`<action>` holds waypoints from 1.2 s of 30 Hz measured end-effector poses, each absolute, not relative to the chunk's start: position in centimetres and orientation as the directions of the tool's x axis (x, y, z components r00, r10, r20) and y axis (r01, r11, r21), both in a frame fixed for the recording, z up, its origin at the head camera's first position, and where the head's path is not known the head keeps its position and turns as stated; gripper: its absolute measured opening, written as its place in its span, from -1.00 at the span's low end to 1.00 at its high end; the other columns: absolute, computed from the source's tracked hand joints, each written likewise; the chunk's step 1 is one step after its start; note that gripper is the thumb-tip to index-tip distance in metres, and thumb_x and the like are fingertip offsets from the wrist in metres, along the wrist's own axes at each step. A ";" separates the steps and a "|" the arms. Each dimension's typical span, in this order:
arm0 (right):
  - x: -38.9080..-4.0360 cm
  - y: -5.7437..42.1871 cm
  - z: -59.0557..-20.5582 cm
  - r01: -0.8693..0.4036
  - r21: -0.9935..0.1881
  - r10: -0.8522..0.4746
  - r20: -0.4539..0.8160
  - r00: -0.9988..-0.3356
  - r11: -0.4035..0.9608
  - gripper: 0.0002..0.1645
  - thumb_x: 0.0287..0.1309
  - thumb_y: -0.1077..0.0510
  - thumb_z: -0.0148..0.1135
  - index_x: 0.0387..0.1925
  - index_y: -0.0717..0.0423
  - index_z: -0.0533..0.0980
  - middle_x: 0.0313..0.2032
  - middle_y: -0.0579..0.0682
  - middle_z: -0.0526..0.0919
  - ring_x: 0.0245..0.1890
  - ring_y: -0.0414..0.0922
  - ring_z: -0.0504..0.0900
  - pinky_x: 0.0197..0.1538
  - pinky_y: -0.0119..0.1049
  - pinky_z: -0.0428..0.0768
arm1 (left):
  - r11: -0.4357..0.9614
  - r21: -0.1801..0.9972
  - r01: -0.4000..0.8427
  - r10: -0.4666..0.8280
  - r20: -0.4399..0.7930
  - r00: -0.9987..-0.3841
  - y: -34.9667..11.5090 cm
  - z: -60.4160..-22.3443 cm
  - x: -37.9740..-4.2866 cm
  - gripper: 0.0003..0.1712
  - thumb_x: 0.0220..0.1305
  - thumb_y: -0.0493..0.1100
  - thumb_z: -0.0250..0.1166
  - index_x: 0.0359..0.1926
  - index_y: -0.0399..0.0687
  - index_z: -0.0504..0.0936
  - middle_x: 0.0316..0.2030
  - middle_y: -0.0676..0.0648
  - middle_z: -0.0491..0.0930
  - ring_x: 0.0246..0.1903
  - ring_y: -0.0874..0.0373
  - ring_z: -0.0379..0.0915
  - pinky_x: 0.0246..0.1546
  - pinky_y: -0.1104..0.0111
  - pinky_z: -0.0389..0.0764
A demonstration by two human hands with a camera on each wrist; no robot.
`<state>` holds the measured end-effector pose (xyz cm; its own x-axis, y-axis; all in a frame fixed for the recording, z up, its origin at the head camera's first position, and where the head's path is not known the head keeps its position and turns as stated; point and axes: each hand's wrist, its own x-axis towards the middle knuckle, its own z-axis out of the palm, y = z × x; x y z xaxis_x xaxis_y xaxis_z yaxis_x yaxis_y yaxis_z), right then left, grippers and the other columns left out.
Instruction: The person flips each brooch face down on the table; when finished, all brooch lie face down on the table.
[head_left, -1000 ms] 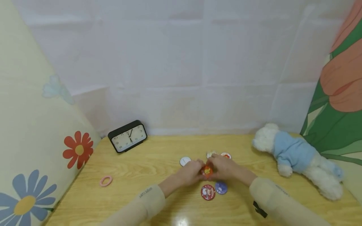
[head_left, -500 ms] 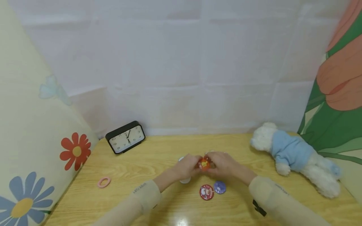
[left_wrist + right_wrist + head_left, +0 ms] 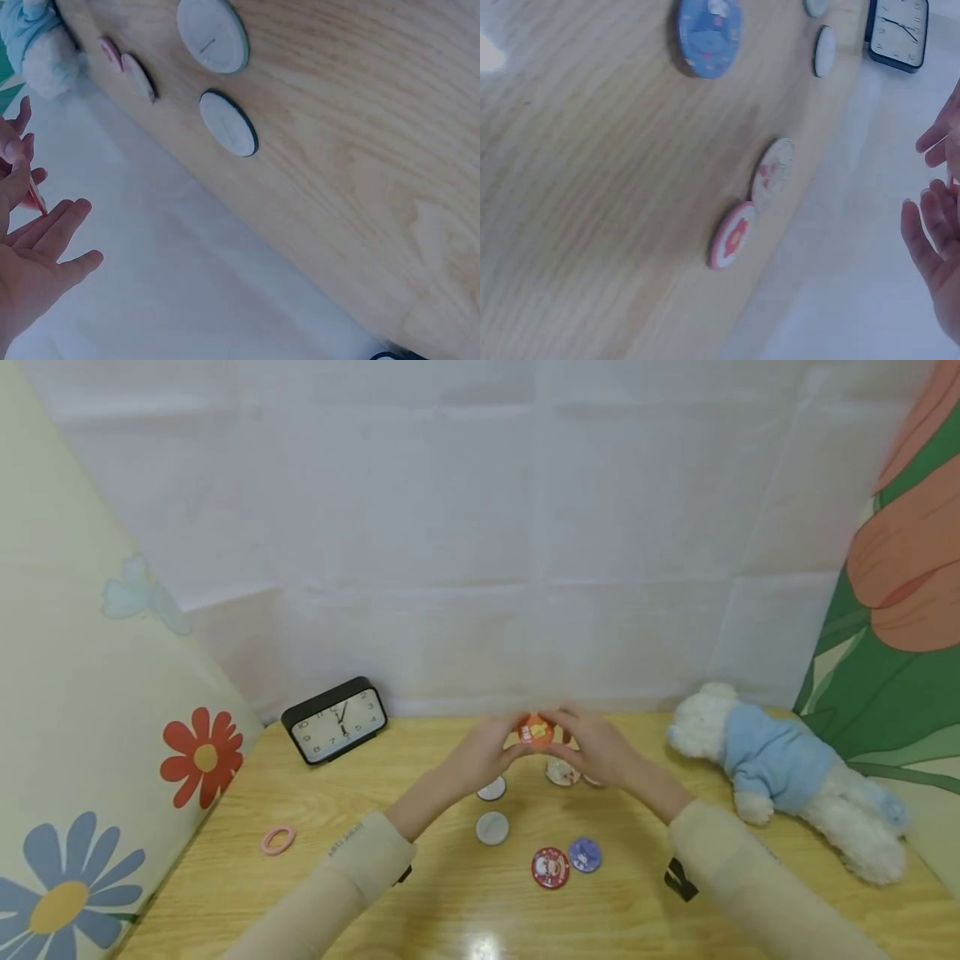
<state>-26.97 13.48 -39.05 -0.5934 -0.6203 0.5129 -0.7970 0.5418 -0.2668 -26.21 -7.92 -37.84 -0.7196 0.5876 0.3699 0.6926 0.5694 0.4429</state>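
Observation:
A round orange-red button badge point(image 3: 536, 732) is held up above the far part of the table, its printed face toward the head camera. My left hand point(image 3: 480, 753) pinches its left edge between thumb and fingers. From the other side, my right hand point(image 3: 602, 750) pinches the right edge. The left wrist view shows the badge point(image 3: 37, 196) almost edge-on beside the left hand point(image 3: 37, 274). In the right wrist view the right hand point(image 3: 937, 244) largely hides it.
On the wooden table lie a red badge point(image 3: 551, 867), a purple-blue badge point(image 3: 585, 854), a pale patterned badge point(image 3: 562, 772), a red-rimmed badge point(image 3: 733, 236) and two white-faced discs point(image 3: 492, 828). A pink ring point(image 3: 278, 840), black clock point(image 3: 335, 722) and plush bear point(image 3: 780, 768) stand farther out.
Both hands have lifted the orange-red badge up and away from the body, toward the back cloth. The white-faced discs and the pale badge are now more exposed.

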 end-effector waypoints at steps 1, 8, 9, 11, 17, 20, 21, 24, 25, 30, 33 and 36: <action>-27.1 13.5 -38.7 -0.803 -0.259 -0.615 0.531 -0.583 0.537 -0.44 0.18 0.17 0.36 0.15 0.36 0.47 -0.18 0.10 0.57 -0.42 -0.10 0.56 -0.44 -0.39 0.52 | 0.566 0.459 0.685 0.573 0.379 -0.727 -7.9 -37.5 -26.2 -0.50 0.29 -0.23 0.30 0.19 -0.35 0.45 0.02 -0.25 0.61 0.05 -0.07 0.54 0.03 0.17 0.59; -27.4 13.3 -37.8 -0.815 -0.240 -0.578 0.602 -0.551 0.528 -0.43 0.14 0.20 0.38 0.13 0.40 0.48 -0.19 0.13 0.58 -0.43 -0.10 0.57 -0.43 -0.36 0.55 | 0.571 0.500 0.651 0.522 0.392 -0.758 -7.8 -36.5 -26.4 -0.46 0.32 -0.20 0.27 0.22 -0.44 0.41 0.08 -0.32 0.56 0.08 -0.11 0.52 0.06 0.17 0.57; -27.4 13.3 -37.9 -0.817 -0.236 -0.575 0.609 -0.546 0.526 -0.43 0.13 0.20 0.38 0.14 0.41 0.48 -0.18 0.13 0.59 -0.43 -0.10 0.57 -0.42 -0.36 0.56 | 0.572 0.501 0.649 0.518 0.393 -0.760 -7.8 -36.5 -26.4 -0.46 0.33 -0.20 0.27 0.23 -0.44 0.41 0.08 -0.32 0.56 0.08 -0.10 0.53 0.05 0.17 0.58; -27.4 13.3 -38.0 -0.820 -0.229 -0.568 0.624 -0.537 0.525 -0.42 0.12 0.22 0.38 0.14 0.43 0.48 -0.17 0.14 0.59 -0.44 -0.12 0.57 -0.42 -0.36 0.57 | 0.578 0.497 0.647 0.512 0.395 -0.762 -7.7 -36.5 -26.3 -0.46 0.34 -0.19 0.26 0.23 -0.44 0.41 0.08 -0.31 0.56 0.06 -0.08 0.54 0.03 0.19 0.59; -27.6 13.1 -38.5 -0.825 -0.221 -0.547 0.657 -0.520 0.520 -0.40 0.09 0.25 0.39 0.16 0.42 0.47 -0.16 0.15 0.58 -0.43 -0.13 0.56 -0.39 -0.34 0.59 | 0.593 0.461 0.660 0.503 0.428 -0.751 -7.7 -36.7 -26.1 -0.44 0.34 -0.17 0.26 0.24 -0.44 0.41 0.01 -0.32 0.61 -0.32 0.08 0.64 -0.19 0.27 0.67; -27.7 12.9 -38.7 -0.830 -0.229 -0.534 0.673 -0.513 0.508 -0.44 0.12 0.26 0.36 0.14 0.41 0.48 -0.18 0.16 0.59 -0.42 -0.12 0.55 -0.40 -0.32 0.57 | 0.592 0.461 0.661 0.491 0.445 -0.749 -7.7 -36.8 -26.1 -0.44 0.33 -0.18 0.27 0.24 -0.42 0.41 0.02 -0.31 0.60 -0.24 0.03 0.66 -0.15 0.26 0.67; -27.7 12.8 -38.7 -0.830 -0.234 -0.527 0.678 -0.512 0.506 -0.46 0.14 0.26 0.34 0.14 0.41 0.49 -0.18 0.15 0.59 -0.42 -0.12 0.54 -0.40 -0.32 0.56 | 0.593 0.457 0.663 0.487 0.451 -0.748 -7.7 -36.8 -26.0 -0.44 0.32 -0.19 0.28 0.24 -0.42 0.42 0.02 -0.31 0.60 -0.18 0.01 0.66 -0.13 0.26 0.66; -27.6 12.6 -38.7 -0.831 -0.252 -0.502 0.697 -0.511 0.495 -0.54 0.21 0.21 0.27 0.11 0.39 0.52 -0.22 0.14 0.60 -0.43 -0.13 0.51 -0.41 -0.30 0.53 | 0.596 0.441 0.671 0.481 0.473 -0.738 -7.8 -37.1 -26.0 -0.45 0.30 -0.23 0.30 0.23 -0.43 0.43 0.05 -0.32 0.58 -0.08 -0.06 0.62 -0.08 0.23 0.65; -27.6 12.5 -38.7 -0.830 -0.257 -0.494 0.703 -0.512 0.494 -0.56 0.24 0.19 0.25 0.09 0.37 0.54 -0.24 0.13 0.61 -0.43 -0.13 0.51 -0.41 -0.29 0.52 | 0.600 0.425 0.678 0.481 0.485 -0.730 -7.8 -37.2 -26.1 -0.46 0.29 -0.24 0.31 0.22 -0.45 0.43 0.04 -0.33 0.58 -0.07 -0.08 0.62 -0.08 0.22 0.65; -27.4 12.2 -38.8 -0.805 -0.288 -0.446 0.713 -0.541 0.518 -0.71 0.28 0.20 0.22 -0.04 0.29 0.64 -0.38 0.05 0.63 -0.49 -0.16 0.50 -0.44 -0.30 0.50 | 0.612 0.328 0.719 0.487 0.561 -0.670 -7.7 -38.0 -26.2 -0.48 0.24 -0.28 0.35 0.16 -0.47 0.46 -0.06 -0.33 0.63 -0.22 -0.06 0.66 -0.19 0.25 0.68; -27.3 11.9 -38.9 -0.786 -0.331 -0.425 0.698 -0.576 0.521 -0.80 0.27 0.27 0.22 -0.14 0.27 0.67 -0.45 0.01 0.65 -0.55 -0.17 0.55 -0.48 -0.39 0.53 | 0.621 0.279 0.733 0.489 0.593 -0.640 -7.7 -38.4 -26.2 -0.45 0.20 -0.30 0.37 0.16 -0.47 0.44 -0.19 -0.31 0.67 -0.34 -0.03 0.65 -0.32 0.28 0.68; -27.2 11.8 -39.1 -0.764 -0.410 -0.402 0.672 -0.623 0.498 -0.83 0.31 0.29 0.18 -0.24 0.27 0.67 -0.50 0.02 0.68 -0.61 -0.13 0.62 -0.52 -0.47 0.56 | 0.626 0.268 0.732 0.488 0.597 -0.637 -7.6 -38.6 -26.2 -0.40 0.19 -0.31 0.38 0.20 -0.48 0.40 -0.27 -0.28 0.67 -0.45 0.02 0.62 -0.44 0.31 0.65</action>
